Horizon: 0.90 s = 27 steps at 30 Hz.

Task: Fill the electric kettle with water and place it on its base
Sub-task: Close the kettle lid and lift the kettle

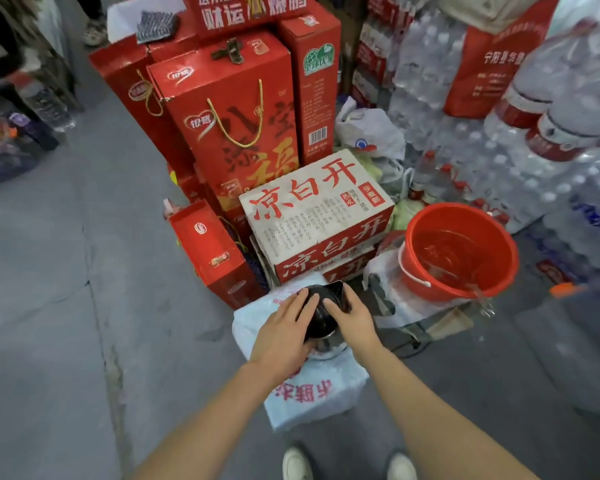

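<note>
Premises consistent with a small shop or its stockroom, goods stored directly on a grey concrete floor. Stacked against one another: red gift cartons with gold cord handles and printed barcodes, plus a white-and-red printed carton set in front of them. To the right, shrink-wrapped packs of bottled water piled high, with large red-labelled water bottles beside them. Further bottled drinks racked along the left edge. Red plastic bucket holding water, resting on wrapped packs near the cartons. No domestic furniture visible; stock quantity indicates retail trade.
</note>
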Motion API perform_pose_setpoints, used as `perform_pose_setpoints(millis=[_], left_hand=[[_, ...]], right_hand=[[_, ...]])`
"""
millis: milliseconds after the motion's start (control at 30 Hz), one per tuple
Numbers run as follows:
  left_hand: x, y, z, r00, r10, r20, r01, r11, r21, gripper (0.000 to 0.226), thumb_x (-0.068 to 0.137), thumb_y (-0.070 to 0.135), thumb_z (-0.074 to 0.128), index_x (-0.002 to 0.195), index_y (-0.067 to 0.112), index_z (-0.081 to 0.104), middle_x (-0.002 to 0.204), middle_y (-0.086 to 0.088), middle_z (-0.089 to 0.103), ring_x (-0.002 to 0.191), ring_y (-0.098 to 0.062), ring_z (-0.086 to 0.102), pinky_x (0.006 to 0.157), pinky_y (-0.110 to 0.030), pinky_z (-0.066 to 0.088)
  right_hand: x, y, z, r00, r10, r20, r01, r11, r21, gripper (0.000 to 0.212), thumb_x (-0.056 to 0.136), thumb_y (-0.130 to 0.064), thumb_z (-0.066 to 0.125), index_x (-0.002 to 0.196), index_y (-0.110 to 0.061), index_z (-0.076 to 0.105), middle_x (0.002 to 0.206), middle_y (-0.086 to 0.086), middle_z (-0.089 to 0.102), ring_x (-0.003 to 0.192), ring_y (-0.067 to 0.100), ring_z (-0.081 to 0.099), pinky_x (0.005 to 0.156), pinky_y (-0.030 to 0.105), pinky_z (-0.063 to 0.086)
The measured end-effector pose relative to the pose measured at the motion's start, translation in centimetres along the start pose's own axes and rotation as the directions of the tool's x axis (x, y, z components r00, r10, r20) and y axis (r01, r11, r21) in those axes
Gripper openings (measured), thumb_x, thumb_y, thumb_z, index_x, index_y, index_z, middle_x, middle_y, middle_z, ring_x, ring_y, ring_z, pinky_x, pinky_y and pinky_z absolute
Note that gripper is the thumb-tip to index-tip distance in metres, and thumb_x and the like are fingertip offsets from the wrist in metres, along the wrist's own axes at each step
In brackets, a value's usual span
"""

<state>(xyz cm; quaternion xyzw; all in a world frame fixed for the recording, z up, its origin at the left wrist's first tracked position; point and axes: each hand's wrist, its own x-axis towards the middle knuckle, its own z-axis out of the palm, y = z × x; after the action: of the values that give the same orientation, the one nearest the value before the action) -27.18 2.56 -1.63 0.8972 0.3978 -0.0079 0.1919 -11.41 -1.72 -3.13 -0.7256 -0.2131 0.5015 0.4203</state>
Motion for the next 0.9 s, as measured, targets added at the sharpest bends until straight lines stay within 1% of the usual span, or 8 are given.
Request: perform_pose_setpoints(millis=[100, 233, 367, 467, 533, 700, 800, 900], left_hand=[[0.1, -0.3, 0.5, 0.999, 0.042, -0.012, -0.043, 0.999, -0.018, 0.079, 0.087, 0.022, 0.059, 0.153, 0.022, 0.015, 0.162, 0.0, 0.016, 0.148, -0.019, 0.011, 0.119, -0.03, 0.014], [-0.4, -0.3, 1.2, 0.997, 0.037, -0.064, -0.045, 0.992, -0.121, 0.084, 0.086, 0.026, 0.063, 0.153, 0.022, 0.014, 0.162, 0.004, 0.014, 0.148, -0.014, 0.009, 0.119, -0.033, 0.021], [-2.8, -0.6, 2.8, 0.959, -0.271, -0.09, 0.202, 0.867, -0.454, 0.08, 0.085, 0.047, 0.065, 0.149, 0.026, 0.022, 0.147, 0.02, 0.027, 0.135, 0.002, 0.026, 0.109, -0.021, 0.027], [-4.7, -0.7, 4.6, 0.9, -0.429, -0.079, 0.307, 0.753, -0.582, 0.06, 0.079, 0.065, 0.057, 0.129, 0.034, 0.044, 0.124, 0.02, 0.052, 0.114, -0.004, 0.053, 0.092, -0.023, 0.044], [-5.1, -0.7, 5.6, 0.859, -0.506, -0.072, 0.321, 0.643, -0.696, 0.057, 0.073, 0.068, 0.06, 0.12, 0.035, 0.052, 0.111, 0.02, 0.06, 0.102, -0.003, 0.058, 0.086, -0.028, 0.05], [-5.5, -0.6, 7.9, 0.77, -0.634, -0.078, 0.235, 0.396, -0.888, 0.051, 0.062, 0.062, 0.076, 0.104, 0.039, 0.059, 0.096, 0.016, 0.067, 0.095, -0.012, 0.064, 0.079, -0.035, 0.056], [-5.5, -0.5, 8.3, 0.772, -0.625, -0.115, 0.139, 0.342, -0.929, 0.064, 0.063, 0.05, 0.079, 0.122, 0.042, 0.059, 0.117, 0.024, 0.064, 0.112, -0.005, 0.06, 0.092, -0.03, 0.051], [-5.0, -1.1, 8.3, 0.78, -0.601, -0.174, 0.053, 0.341, -0.938, 0.062, 0.063, 0.036, 0.084, 0.121, 0.041, 0.062, 0.12, 0.021, 0.065, 0.114, -0.006, 0.06, 0.095, -0.03, 0.052]], right_hand=[[0.8, 1.1, 0.2, 1.0, 0.013, -0.019, -0.011, 0.997, 0.079, 0.078, 0.081, -0.037, 0.076, 0.15, -0.02, 0.043, 0.142, 0.004, 0.058, 0.126, 0.021, 0.057, 0.106, 0.043, 0.048], [1.0, 1.6, 0.4, 0.999, -0.003, -0.037, 0.01, 0.983, 0.182, 0.071, 0.084, -0.025, 0.077, 0.147, -0.016, 0.047, 0.141, 0.002, 0.058, 0.127, 0.02, 0.056, 0.108, 0.041, 0.047], [1.0, 2.4, 0.1, 0.999, -0.052, -0.008, 0.052, 0.982, 0.183, 0.071, 0.081, -0.034, 0.079, 0.145, -0.022, 0.05, 0.135, -0.003, 0.064, 0.123, 0.014, 0.06, 0.106, 0.036, 0.048], [0.7, 2.7, -0.1, 0.996, -0.092, -0.008, 0.092, 0.979, 0.18, 0.071, 0.082, -0.038, 0.078, 0.146, -0.027, 0.049, 0.134, -0.01, 0.064, 0.123, 0.008, 0.058, 0.108, 0.033, 0.046], [0.4, 3.0, -0.4, 0.992, -0.126, 0.008, 0.122, 0.974, 0.192, 0.07, 0.083, -0.038, 0.076, 0.147, -0.029, 0.048, 0.135, -0.014, 0.061, 0.124, 0.002, 0.056, 0.107, 0.027, 0.044], [0.0, 5.2, -1.3, 0.981, -0.183, 0.059, 0.166, 0.962, 0.219, 0.065, 0.083, -0.046, 0.065, 0.145, -0.032, 0.05, 0.142, -0.018, 0.055, 0.13, -0.005, 0.049, 0.113, 0.028, 0.037], [0.6, 7.1, -1.6, 0.97, -0.218, 0.104, 0.191, 0.956, 0.222, 0.06, 0.088, -0.044, 0.06, 0.146, -0.036, 0.046, 0.146, -0.022, 0.051, 0.135, -0.004, 0.044, 0.118, 0.035, 0.032], [1.4, 8.2, -1.5, 0.947, -0.293, 0.134, 0.27, 0.948, 0.167, 0.061, 0.093, -0.053, 0.056, 0.15, -0.04, 0.038, 0.153, -0.024, 0.041, 0.142, -0.003, 0.035, 0.121, 0.04, 0.027]])
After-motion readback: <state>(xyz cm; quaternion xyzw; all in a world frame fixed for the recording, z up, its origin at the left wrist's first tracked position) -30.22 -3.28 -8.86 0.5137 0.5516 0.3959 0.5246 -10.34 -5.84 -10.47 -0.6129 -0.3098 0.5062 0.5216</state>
